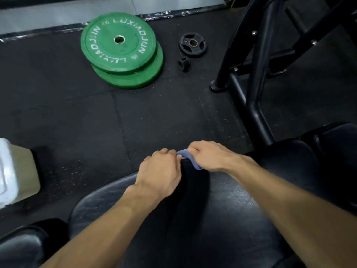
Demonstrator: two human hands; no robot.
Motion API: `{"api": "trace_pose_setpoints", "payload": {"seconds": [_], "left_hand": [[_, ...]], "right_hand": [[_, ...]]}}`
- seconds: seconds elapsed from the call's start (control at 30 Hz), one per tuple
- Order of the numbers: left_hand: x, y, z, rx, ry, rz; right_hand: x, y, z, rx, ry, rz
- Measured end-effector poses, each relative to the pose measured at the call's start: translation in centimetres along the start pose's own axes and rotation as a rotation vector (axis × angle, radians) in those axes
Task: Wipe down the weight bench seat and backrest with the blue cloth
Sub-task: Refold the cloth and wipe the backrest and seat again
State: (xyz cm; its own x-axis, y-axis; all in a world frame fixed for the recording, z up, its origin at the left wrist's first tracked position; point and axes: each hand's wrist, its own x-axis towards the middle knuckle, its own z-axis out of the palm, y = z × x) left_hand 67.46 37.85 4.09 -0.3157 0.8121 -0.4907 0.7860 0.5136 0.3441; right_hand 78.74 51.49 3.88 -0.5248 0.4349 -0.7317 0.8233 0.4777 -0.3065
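Observation:
The black padded bench [222,209] fills the lower middle of the head view. At its far edge a small bunched blue cloth [186,154] shows between my two hands. My right hand [208,156] grips the cloth from the right, fingers curled over it. My left hand [162,167] lies close against it on the left, fingertips curled and pinching the cloth's near end. Most of the cloth is hidden under the fingers.
Two stacked green weight plates [119,47] lie on the black rubber floor ahead. A small black plate [192,44] and a collar [184,63] lie to their right. A black steel frame [253,78] stands at right. A white-and-tan box [13,171] sits at left.

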Motion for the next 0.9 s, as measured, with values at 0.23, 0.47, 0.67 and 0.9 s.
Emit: {"api": "trace_pose_setpoints", "payload": {"seconds": [0.23,0.47,0.67,0.9], "left_hand": [[-5.7,-9.6,-1.6,-0.028,0.082,-0.300],[-5.7,-10.4,-1.5,0.072,0.080,-0.304],[-5.8,-10.9,-1.7,0.091,0.073,-0.277],[-6.2,-12.0,-1.9,0.029,0.056,-0.285]], "right_hand": [[0.0,-1.4,0.4,-0.033,-0.002,0.075],[0.7,-5.9,1.7,-0.065,0.000,0.083],[2.0,-13.9,5.2,-0.178,-0.022,-0.107],[1.3,-13.8,4.4,-0.244,-0.032,-0.136]]}}
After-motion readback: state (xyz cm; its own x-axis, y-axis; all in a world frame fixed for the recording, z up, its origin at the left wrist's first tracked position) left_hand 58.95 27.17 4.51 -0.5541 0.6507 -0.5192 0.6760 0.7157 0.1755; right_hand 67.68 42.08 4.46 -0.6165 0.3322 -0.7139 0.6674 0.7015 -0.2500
